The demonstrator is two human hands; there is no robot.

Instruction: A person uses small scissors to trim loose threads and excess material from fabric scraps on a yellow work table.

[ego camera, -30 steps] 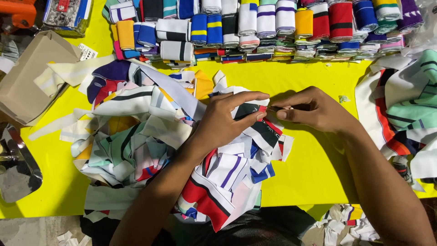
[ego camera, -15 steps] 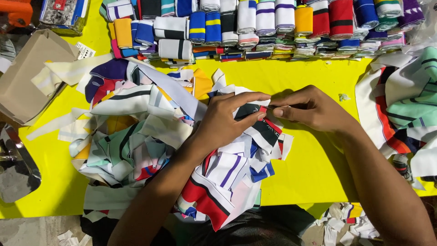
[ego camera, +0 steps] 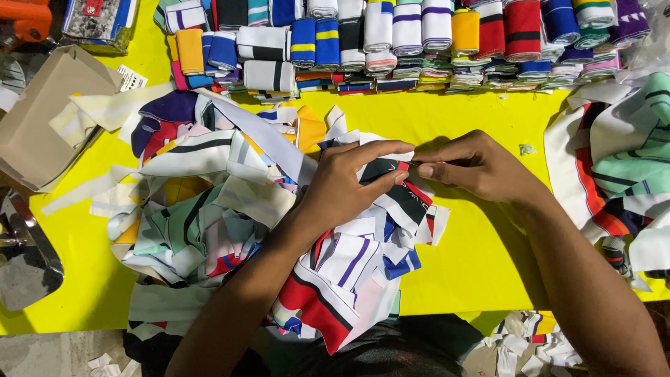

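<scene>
Left hand (ego camera: 349,185) and right hand (ego camera: 474,167) both pinch a black-white strip (ego camera: 387,167) atop scrap pile (ego camera: 230,209) on yellow surface (ego camera: 481,258).

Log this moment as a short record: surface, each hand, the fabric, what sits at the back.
surface: yellow table
left hand: pressing on the heap of fabric scraps
right hand: fingers pinching a black-and-white strip with the left
back edge: row of folded striped knit bands
left side: brown cardboard piece
right side: second fabric pile
</scene>
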